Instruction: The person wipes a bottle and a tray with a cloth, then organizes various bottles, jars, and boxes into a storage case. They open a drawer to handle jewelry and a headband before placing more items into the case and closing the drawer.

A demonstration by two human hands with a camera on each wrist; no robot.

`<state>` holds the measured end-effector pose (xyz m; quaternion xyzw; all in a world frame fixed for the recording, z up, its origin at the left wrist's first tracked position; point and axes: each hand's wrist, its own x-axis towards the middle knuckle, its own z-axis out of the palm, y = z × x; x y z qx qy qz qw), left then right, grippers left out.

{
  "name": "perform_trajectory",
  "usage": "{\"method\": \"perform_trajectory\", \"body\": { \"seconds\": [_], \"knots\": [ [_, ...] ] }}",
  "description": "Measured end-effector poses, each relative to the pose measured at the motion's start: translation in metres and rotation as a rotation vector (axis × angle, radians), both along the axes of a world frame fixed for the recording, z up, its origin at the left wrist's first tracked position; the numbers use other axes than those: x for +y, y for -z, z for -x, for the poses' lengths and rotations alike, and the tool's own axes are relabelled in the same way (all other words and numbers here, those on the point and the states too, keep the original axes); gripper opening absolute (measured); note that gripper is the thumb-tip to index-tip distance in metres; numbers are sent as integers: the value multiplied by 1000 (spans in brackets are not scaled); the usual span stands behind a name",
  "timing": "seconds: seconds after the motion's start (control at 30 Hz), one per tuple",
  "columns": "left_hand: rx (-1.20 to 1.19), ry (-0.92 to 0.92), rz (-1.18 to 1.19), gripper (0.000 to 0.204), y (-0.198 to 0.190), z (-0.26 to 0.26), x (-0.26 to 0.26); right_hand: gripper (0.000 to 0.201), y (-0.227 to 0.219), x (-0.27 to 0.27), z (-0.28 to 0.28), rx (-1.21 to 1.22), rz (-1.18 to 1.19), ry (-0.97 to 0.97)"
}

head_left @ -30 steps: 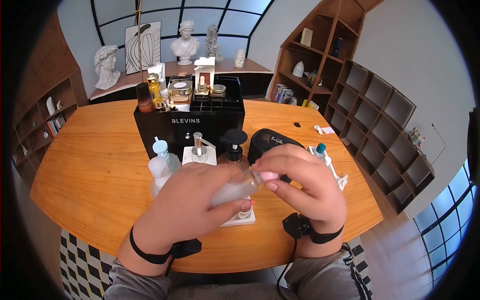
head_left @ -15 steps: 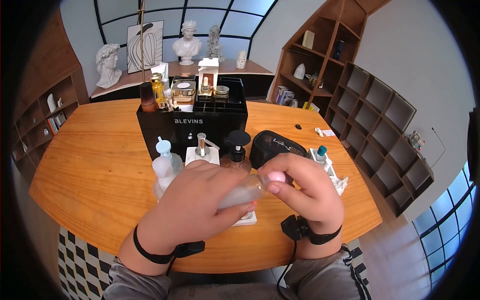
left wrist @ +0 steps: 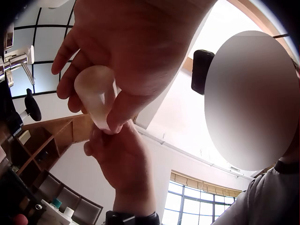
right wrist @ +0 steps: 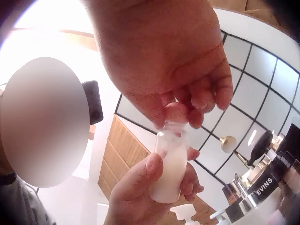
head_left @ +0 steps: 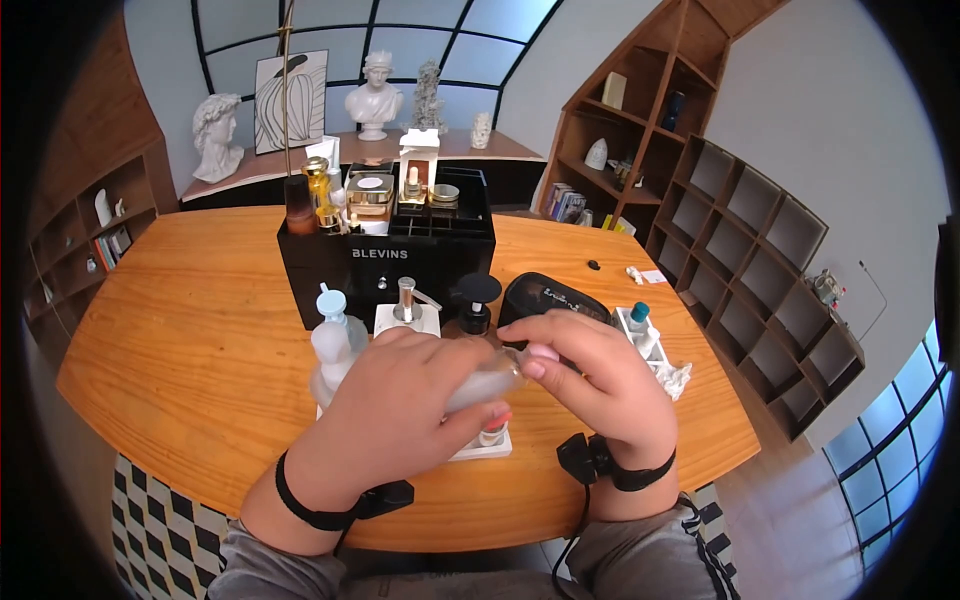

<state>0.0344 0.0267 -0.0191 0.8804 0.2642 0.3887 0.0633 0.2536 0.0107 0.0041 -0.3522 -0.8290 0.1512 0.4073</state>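
Observation:
My left hand (head_left: 390, 415) grips a small clear bottle (head_left: 485, 387) with cloudy whitish contents, tilted so its neck points right. At that neck my right hand (head_left: 610, 380) pinches a pink cap (head_left: 543, 352) between thumb and fingers. The right wrist view shows the cap (right wrist: 176, 112) on the neck, with the left thumb and fingers round the bottle's body (right wrist: 171, 164). In the left wrist view the bottle's rounded base (left wrist: 95, 79) faces the camera. Under the left hand stands a small bottle with an orange-red top (head_left: 497, 425), on a white tray (head_left: 480, 452).
Behind the hands stand a black pump bottle (head_left: 478, 290), a silver-capped bottle (head_left: 407, 300), a blue-topped bottle (head_left: 332, 303) and a translucent bottle (head_left: 330, 345). A black organizer (head_left: 385, 275) full of cosmetics is farther back. Rightward are a black case (head_left: 555, 295) and a white tray (head_left: 655, 350).
The bottle and both hands shift slightly right, then back left, as the head view moves a little. My left hand keeps its grip and my right fingers stay on the pink cap.

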Motion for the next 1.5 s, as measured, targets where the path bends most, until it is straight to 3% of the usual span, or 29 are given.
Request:
{"method": "perform_trajectory", "body": {
  "seconds": [0.13, 0.23, 0.43, 0.53, 0.63, 0.73, 0.83, 0.93, 1.07, 1.2, 1.33, 1.43, 1.5],
  "knots": [
    [11, -4, 19, 39, -1, 0, -1, 24, -2, -6, 1, 36, 146, 115],
    [-18, -14, 11, 39, -2, 2, 0, 25, -2, 1, -2, 14, -115, 7],
    [31, 20, 44, 40, -4, 2, -2, 28, -3, -7, -1, 20, 152, 86],
    [12, 14, 26, 39, -2, 1, -1, 28, 2, 0, 0, 85, -80, 17],
    [73, 21, 58, 37, -5, 2, -2, 30, 1, -2, -1, 18, -89, 8],
    [87, 40, 54, 37, -6, 2, -1, 31, -6, -9, -2, -45, 184, 127],
    [31, 10, 27, 38, -1, 0, 3, 30, 2, 1, -1, 53, -58, 33],
    [20, 12, 77, 40, -1, 2, 4, 30, 3, 0, 0, -11, -146, 28],
    [52, 5, 98, 41, -8, 4, 1, 32, -8, -10, 0, -15, 152, 95],
    [33, -14, 87, 38, -5, 4, 6, 26, -4, -5, 2, 21, -78, 44],
    [29, 18, 88, 38, -4, 3, 4, 14, -3, -5, 1, -16, -88, 7],
    [8, -5, 3, 39, -1, 0, 2, 9, 6, -1, 11, 115, -125, 11],
    [11, -41, -80, 39, 0, -2, 0, 10, 6, -4, 16, 142, 2, 108]
  ]
}}
